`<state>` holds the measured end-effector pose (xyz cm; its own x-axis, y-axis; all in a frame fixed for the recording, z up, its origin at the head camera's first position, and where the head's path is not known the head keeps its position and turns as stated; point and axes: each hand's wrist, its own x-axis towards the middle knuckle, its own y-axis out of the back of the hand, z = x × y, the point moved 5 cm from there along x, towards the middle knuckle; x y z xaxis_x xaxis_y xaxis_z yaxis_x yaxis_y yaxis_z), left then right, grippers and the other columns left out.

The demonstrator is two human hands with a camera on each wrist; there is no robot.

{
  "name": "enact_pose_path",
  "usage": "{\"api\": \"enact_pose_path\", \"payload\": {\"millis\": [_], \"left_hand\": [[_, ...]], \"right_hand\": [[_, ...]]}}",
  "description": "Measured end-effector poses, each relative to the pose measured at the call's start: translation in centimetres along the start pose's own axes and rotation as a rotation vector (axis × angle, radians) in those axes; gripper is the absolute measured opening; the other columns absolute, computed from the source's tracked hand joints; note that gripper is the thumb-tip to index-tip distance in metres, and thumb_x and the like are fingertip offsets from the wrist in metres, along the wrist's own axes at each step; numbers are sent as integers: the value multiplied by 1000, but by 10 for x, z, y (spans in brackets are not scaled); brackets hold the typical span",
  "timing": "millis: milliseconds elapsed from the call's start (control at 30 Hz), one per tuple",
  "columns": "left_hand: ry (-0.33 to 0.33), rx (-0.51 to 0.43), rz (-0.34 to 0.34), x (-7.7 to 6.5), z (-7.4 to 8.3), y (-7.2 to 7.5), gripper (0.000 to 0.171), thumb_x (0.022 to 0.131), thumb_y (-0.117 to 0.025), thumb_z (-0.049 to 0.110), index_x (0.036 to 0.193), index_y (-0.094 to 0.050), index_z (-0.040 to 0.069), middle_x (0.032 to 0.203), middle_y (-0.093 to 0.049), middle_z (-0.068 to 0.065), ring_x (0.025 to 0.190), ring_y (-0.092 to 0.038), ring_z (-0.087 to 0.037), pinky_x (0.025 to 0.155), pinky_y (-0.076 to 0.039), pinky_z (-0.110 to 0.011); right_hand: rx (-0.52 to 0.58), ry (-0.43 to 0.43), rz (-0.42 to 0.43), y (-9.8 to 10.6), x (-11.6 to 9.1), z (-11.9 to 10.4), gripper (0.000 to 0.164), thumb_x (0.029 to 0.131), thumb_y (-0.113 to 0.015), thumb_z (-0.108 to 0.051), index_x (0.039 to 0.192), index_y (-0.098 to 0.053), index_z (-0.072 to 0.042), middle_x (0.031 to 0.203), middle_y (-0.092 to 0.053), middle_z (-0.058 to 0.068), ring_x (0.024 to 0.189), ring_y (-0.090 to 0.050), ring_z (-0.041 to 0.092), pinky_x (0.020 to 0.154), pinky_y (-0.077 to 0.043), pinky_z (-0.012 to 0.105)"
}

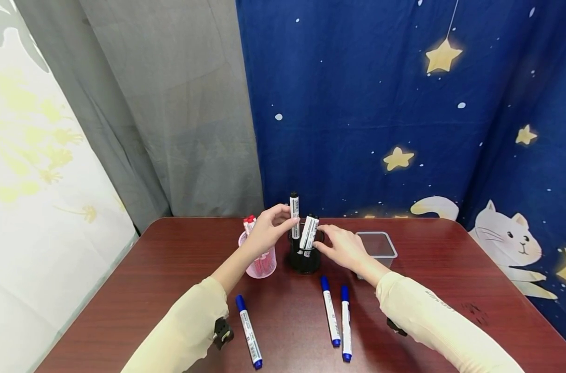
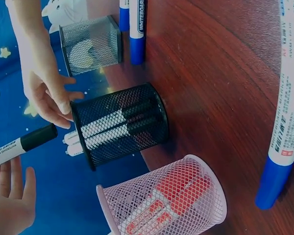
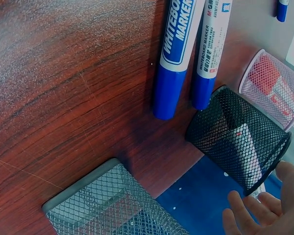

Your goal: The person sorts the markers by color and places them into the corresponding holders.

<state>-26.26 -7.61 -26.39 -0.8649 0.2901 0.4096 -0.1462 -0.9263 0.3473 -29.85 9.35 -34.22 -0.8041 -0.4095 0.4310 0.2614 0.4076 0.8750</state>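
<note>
Plainly, the left hand (image 1: pixel 272 228) pinches a black-capped whiteboard marker (image 1: pixel 294 212), its grip closed on the barrel, at the left side of a black mesh pen cup (image 1: pixel 303 265). From the head, only a short black end shows on top; the left wrist view adds the long cap below, just off the cup's rim, but cuts off part of the hand. The right hand (image 1: pixel 345 247) has its fingers parted at that rim; whether this grip has hold of it, I cannot tell. White markers (image 1: pixel 309 233) stand inside, partly veiled by mesh. The left hand and forearm partly cover a pink mesh cup (image 1: pixel 270 268) of red-ended markers (image 1: pixel 249 223). The right forearm blocks some of a box (image 1: pixel 376 233), whose mesh walls the wrist views reveal. Three blue-capped markers (image 1: pixel 346 324) lie nearer on the counter (image 1: pixel 292 321).
</note>
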Motion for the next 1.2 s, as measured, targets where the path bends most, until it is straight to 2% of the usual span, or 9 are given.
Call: {"api": "enact_pose_path", "payload": {"millis": [200, 433, 833, 1000, 1200], "left_hand": [[8, 13, 10, 8, -8, 0, 17, 84, -59, 5, 96, -56, -6, 87, -61, -17, 82, -58, -27, 70, -43, -28], [31, 14, 52, 24, -44, 0, 22, 83, -62, 13, 98, -58, -2, 87, -62, -9, 80, -59, -19, 70, -44, -28], [72, 56, 101, 28, -64, -1, 20, 82, -63, 12, 97, -59, 0, 88, -62, -11, 79, -59, -20, 70, -45, -30], [73, 36, 103, 26, -67, -2, 20, 81, -64, 11, 96, -58, -1, 86, -62, -11, 77, -59, -19, 68, -44, -28], [52, 29, 78, 15, -42, -4, 19, 82, -60, 2, 98, -56, -9, 88, -60, -21, 79, -58, -29, 67, -44, -29]], "right_hand": [[3, -7, 1, 2, 0, -1, 44, 81, -61, -40, 115, -57, -12, 110, -58, 5, 84, -59, 24, 60, -46, 42], [5, -23, -11, 2, 1, -2, 43, 81, -61, -39, 114, -58, -13, 109, -58, 4, 82, -60, 23, 60, -46, 42], [5, -26, -15, 1, 1, -2, 43, 81, -61, -39, 114, -57, -12, 108, -59, 5, 81, -60, 23, 59, -46, 41], [8, -18, -10, 1, 0, -3, 44, 80, -62, -39, 114, -57, -11, 109, -59, 5, 82, -60, 24, 59, -46, 41], [5, -21, -14, 1, 0, -2, 44, 80, -61, -39, 115, -57, -12, 110, -58, 5, 82, -60, 24, 59, -46, 41]]}}
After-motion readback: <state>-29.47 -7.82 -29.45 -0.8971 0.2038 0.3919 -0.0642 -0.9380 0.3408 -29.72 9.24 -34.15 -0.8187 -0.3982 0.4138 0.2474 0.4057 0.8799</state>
